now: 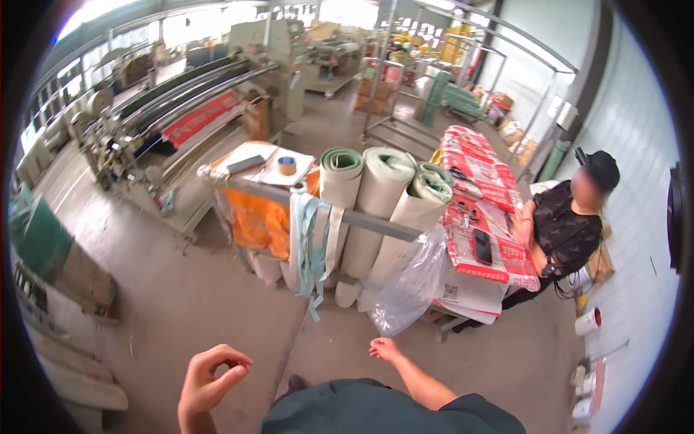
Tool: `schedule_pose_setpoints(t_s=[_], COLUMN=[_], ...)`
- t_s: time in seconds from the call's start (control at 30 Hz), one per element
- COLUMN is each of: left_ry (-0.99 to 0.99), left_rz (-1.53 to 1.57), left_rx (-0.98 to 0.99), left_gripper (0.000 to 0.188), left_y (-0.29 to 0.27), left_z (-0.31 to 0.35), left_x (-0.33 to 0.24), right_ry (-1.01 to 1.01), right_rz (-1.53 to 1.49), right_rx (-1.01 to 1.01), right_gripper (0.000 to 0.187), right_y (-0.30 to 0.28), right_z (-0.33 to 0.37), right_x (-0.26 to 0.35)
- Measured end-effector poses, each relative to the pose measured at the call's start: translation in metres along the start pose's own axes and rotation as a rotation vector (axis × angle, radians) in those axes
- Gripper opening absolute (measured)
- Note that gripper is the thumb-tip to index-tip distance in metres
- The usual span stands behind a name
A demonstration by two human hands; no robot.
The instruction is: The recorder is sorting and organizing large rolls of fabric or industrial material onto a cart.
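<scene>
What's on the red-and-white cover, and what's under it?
On the cover: a black phone and smaller items too blurred to name. Under its near edge, white sheets stick out; whatever else lies beneath is hidden.

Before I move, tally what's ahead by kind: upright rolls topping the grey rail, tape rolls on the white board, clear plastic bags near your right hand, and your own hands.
Upright rolls: 3
Tape roll: 1
Clear plastic bag: 1
Own hands, left hand and right hand: 2
Total: 7
</scene>
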State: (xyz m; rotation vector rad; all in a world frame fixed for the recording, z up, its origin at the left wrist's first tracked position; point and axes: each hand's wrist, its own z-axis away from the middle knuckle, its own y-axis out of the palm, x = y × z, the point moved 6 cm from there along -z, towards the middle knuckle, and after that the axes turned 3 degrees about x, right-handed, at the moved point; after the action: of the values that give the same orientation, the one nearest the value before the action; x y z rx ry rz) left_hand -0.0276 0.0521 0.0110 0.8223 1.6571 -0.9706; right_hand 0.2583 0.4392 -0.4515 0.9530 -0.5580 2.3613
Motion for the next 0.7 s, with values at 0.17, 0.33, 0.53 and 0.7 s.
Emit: schedule_pose_setpoints(t_s=[0.17, 0.33, 0.53, 0.7], left_ry=[-0.380, -0.333, -0.351, -0.402], left_rz=[0.120, -0.030, -0.087, -0.148], left_rx=[0.032, 0.240, 0.290, 0.212], left_gripper=[0.017, 0.028, 0.029, 0.030], left_y=[-0.060, -0.060, -0.064, -0.079], left_z=[-0.039, -0.081, -0.119, -0.135], left_x=[0.107, 0.140, 0.147, 0.181], right_ry=[-0.309, -0.510, -0.720, -0.975], right_rz=[0.146, 0.262, 0.369, 0.489], right_rx=[-0.187, -0.412, -0.564, -0.634], right_gripper=[0.037, 0.042, 0.044, 0.043], right_y=[0.035, 0.011, -0.051, -0.085], right_z=[0.006, 0.059, 0.062, 0.041], right_x=[0.094, 0.231, 0.364, 0.510])
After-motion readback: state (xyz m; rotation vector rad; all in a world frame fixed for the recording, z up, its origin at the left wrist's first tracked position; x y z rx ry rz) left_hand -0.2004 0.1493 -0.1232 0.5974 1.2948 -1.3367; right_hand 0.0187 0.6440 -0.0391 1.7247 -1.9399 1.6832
